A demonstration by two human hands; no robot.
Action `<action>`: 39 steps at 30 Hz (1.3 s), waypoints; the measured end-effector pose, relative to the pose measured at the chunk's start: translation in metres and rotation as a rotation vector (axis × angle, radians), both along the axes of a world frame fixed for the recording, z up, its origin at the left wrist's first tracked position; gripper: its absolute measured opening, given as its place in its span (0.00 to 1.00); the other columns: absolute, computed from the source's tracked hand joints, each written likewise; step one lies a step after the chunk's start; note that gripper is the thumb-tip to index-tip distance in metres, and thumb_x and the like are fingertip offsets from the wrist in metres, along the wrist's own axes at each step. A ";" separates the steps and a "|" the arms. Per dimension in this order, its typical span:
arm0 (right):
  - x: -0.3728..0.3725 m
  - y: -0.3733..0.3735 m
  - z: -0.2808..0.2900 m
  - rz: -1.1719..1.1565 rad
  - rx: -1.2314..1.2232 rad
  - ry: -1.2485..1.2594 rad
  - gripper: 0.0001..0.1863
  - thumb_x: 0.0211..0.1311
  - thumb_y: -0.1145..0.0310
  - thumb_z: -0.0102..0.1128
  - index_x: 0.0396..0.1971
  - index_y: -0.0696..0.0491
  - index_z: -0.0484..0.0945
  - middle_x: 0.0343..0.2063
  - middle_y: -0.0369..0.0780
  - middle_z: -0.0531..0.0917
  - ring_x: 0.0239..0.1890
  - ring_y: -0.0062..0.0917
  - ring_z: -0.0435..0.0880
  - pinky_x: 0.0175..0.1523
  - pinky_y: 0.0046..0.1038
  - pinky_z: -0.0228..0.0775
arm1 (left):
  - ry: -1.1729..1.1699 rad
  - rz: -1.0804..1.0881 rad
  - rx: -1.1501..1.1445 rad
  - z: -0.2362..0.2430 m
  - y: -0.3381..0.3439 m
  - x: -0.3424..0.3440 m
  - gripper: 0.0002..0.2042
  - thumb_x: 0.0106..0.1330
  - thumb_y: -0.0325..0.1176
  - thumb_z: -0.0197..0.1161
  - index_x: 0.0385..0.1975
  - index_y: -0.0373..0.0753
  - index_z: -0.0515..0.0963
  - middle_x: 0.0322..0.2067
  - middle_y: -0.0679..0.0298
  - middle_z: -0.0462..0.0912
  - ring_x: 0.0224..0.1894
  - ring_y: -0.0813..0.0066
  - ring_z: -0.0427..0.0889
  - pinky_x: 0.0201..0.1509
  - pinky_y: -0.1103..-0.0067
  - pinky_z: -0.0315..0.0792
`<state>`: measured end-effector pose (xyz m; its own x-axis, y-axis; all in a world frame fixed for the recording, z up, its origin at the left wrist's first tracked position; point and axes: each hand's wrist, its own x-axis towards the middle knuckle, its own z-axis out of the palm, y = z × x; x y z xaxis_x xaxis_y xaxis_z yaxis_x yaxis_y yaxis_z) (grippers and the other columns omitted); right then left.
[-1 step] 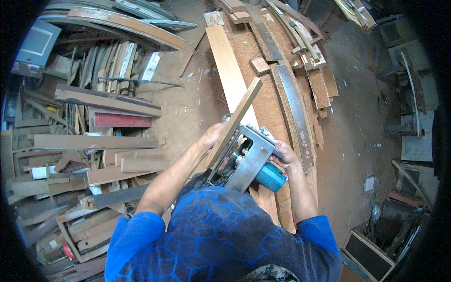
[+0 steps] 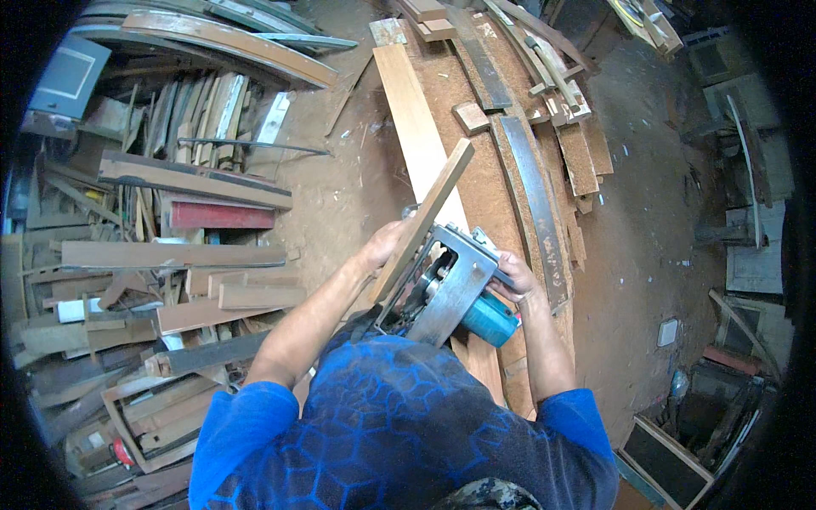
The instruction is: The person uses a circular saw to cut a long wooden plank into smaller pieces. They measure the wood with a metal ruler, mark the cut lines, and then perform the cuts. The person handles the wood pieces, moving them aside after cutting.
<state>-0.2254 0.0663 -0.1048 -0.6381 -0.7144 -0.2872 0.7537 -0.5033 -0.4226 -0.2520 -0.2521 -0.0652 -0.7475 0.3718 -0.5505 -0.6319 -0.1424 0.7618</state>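
An upturned circular saw (image 2: pixel 452 293), with a grey metal base plate and a teal motor housing, is in front of my torso. A narrow wooden strip (image 2: pixel 429 212) lies slantwise along the left side of its base. My left hand (image 2: pixel 389 244) is closed at the strip's left side, its fingertips partly hidden behind the wood. At the right edge of the base plate, near a small metal bracket, my right hand (image 2: pixel 517 275) grips the saw. Beyond the saw a long pale board (image 2: pixel 416 127) stretches away; the saw and strip cover its near part.
The workbench (image 2: pixel 450 89) is brown and dusty. On it lie a dark metal-faced strip (image 2: pixel 527 183), a small wood block (image 2: pixel 470 118) and a wooden-handled tool (image 2: pixel 552 72). Stacked lumber (image 2: pixel 174 255) crowds the left floor. A framed panel (image 2: pixel 667 463) leans at the lower right.
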 end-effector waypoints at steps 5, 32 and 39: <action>-0.001 -0.006 0.027 -0.005 0.197 -0.044 0.16 0.73 0.63 0.60 0.50 0.59 0.79 0.36 0.40 0.86 0.30 0.23 0.82 0.39 0.27 0.78 | -0.079 0.018 0.119 -0.006 -0.009 0.001 0.24 0.79 0.54 0.50 0.45 0.38 0.82 0.31 0.68 0.83 0.29 0.82 0.81 0.31 0.81 0.79; -0.005 -0.004 -0.009 0.113 -0.182 -0.186 0.19 0.75 0.61 0.57 0.59 0.55 0.76 0.41 0.41 0.85 0.37 0.23 0.82 0.42 0.27 0.76 | -0.113 -0.026 0.269 -0.029 -0.012 -0.006 0.21 0.79 0.50 0.53 0.56 0.38 0.79 0.39 0.69 0.83 0.36 0.81 0.83 0.38 0.81 0.81; 0.025 0.008 -0.029 -0.116 0.122 -0.005 0.24 0.74 0.60 0.58 0.63 0.56 0.73 0.55 0.43 0.83 0.58 0.31 0.81 0.61 0.37 0.75 | -0.059 -0.010 0.133 -0.008 0.000 -0.008 0.25 0.80 0.56 0.48 0.47 0.38 0.82 0.32 0.70 0.82 0.31 0.84 0.79 0.35 0.82 0.78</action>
